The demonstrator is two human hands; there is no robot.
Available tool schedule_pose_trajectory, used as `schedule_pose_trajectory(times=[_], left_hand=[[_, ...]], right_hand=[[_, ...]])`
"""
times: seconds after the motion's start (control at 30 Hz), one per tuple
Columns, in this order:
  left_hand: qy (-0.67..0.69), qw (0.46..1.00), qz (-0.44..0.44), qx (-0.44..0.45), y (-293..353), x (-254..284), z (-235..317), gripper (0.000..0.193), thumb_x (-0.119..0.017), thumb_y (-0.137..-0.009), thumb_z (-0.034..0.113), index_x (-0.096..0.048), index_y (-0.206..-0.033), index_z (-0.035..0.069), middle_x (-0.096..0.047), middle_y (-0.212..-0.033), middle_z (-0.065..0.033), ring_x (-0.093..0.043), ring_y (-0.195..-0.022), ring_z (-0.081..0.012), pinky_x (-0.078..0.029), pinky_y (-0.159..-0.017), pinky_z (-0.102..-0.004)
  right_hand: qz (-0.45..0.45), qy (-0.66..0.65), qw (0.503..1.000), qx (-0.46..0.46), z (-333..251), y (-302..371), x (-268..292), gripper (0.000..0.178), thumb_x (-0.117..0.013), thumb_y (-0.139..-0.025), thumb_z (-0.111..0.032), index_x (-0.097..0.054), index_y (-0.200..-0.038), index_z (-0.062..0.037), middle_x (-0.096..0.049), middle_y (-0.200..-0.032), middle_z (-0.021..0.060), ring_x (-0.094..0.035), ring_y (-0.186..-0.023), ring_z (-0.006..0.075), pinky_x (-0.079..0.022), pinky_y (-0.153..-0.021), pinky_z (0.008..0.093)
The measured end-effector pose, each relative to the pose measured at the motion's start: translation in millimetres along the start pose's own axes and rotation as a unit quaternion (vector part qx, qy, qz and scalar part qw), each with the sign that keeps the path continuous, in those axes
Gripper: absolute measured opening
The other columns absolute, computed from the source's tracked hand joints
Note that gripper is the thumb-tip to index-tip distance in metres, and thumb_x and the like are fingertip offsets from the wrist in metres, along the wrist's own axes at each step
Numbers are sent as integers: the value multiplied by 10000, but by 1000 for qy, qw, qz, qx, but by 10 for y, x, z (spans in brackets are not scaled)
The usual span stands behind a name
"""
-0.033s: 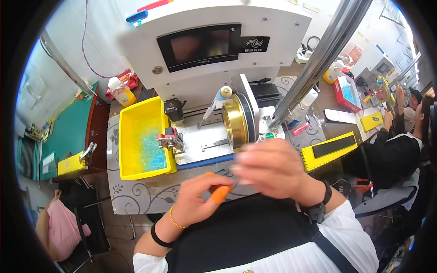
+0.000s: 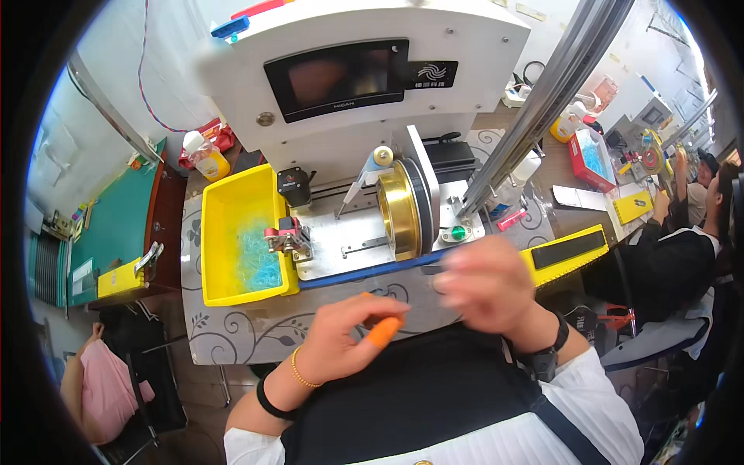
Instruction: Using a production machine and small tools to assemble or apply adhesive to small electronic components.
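My left hand (image 2: 339,341) hovers over the near edge of the table, an orange finger cot (image 2: 384,332) on its thumb. Its thumb and curled forefinger come close together; anything between them is too small to make out. To its right, my raised right hand (image 2: 496,291) is smeared by motion, so its fingers cannot be read. Beyond both hands stands a white machine (image 2: 232,85) with a gold drum (image 2: 401,209), a slim pen-like guide (image 2: 359,186) and a small red-and-metal clamp (image 2: 287,235). Neither hand touches these parts.
Left of the drum, a yellow bin (image 2: 219,263) holds tangled blue strands (image 2: 261,262). A slanted metal post (image 2: 535,101) rises at the right. A yellow board with a black pad (image 2: 568,249) lies farther right, near a seated person (image 2: 651,267). Another person in pink (image 2: 108,384) sits at left.
My right hand has moved right, away from my left hand, widening the gap between them. The left hand has shifted only slightly to the right.
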State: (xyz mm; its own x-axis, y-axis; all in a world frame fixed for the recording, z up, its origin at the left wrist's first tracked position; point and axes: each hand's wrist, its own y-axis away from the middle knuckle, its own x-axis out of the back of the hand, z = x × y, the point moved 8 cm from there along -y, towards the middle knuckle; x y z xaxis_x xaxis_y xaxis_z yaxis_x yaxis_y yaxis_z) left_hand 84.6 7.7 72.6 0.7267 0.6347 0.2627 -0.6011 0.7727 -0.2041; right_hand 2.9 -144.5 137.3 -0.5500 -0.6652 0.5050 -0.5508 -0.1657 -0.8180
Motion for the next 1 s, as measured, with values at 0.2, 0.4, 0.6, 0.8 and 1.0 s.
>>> schedule_pose_trajectory(times=[0.2,0.4,0.6,0.8,1.0], left_hand=[[50,985,-166,-19,-542,-861,159,642,-609,-885,32,-317,-1455,68,-678,-888,-92,-638,-736,-149,-501,-672,-269],[48,998,-20,43,-1135,-1119,-149,806,-538,-920,49,2,-1517,66,-662,-898,-125,-641,-666,-171,-516,-629,-274],[-9,985,-15,174,-1223,-1224,-558,338,-428,-983,145,-395,-1300,32,-628,-795,-91,-626,-590,-151,-476,-527,-270],[-28,986,-28,165,-1161,-1305,-598,237,-409,-1011,207,-521,-902,28,-569,-619,-60,-584,-506,-147,-457,-497,-283],[28,979,-44,196,-1139,-1347,-667,278,-390,-1025,235,-503,-875,30,-544,-616,-53,-568,-499,-125,-454,-485,-259]], right_hand=[[298,-236,796,-470,1346,1008,453,226,-566,-934,-99,-540,-1151,-44,-506,-824,-13,-426,-634,43,-352,-564,193],[243,-323,757,-513,1567,1041,261,186,-582,-943,-134,-563,-1105,-46,-518,-816,-44,-393,-592,20,-319,-531,178],[228,-398,734,-501,1663,1094,227,135,-611,-941,-156,-592,-1018,-46,-534,-779,-55,-409,-594,17,-318,-526,174],[218,-269,824,-449,1653,831,593,134,-594,-959,-157,-589,-1012,-34,-525,-781,-67,-430,-644,-1,-347,-560,164],[198,-215,866,-405,1534,292,855,124,-606,-947,-123,-606,-1009,-16,-558,-814,-62,-482,-712,-8,-375,-608,158]])
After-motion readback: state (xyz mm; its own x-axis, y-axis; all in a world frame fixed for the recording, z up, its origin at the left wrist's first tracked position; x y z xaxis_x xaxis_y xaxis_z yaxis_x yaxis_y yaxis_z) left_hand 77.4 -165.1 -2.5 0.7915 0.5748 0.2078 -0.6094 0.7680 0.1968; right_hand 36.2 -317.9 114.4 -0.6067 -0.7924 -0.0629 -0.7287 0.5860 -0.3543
